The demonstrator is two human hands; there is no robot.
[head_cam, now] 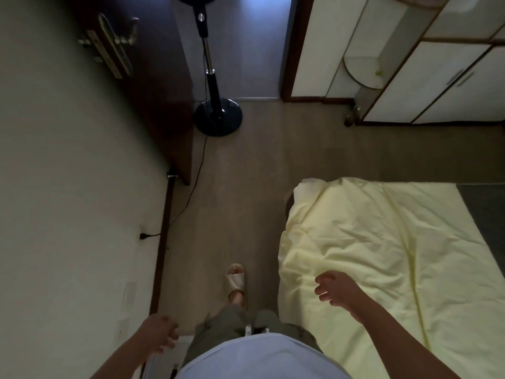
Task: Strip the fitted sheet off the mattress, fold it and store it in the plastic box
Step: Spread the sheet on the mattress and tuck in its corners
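The pale yellow sheet (382, 250) lies wrinkled over the mattress (481, 214), which sits low on the floor (240, 187) at the right; the sheet's near-left corner is bunched up, and bare dark mattress shows along the far right edge. The right hand (337, 289) hovers above the sheet's left edge, fingers loosely spread, grasping nothing. The left hand (159, 335) hangs by the wall (68, 187), fingers curled and empty. A strip of bare floor runs between wall and mattress, with a slippered foot (235, 281) on it. Farther along stand a fan (217, 116) and its cord (191, 192).
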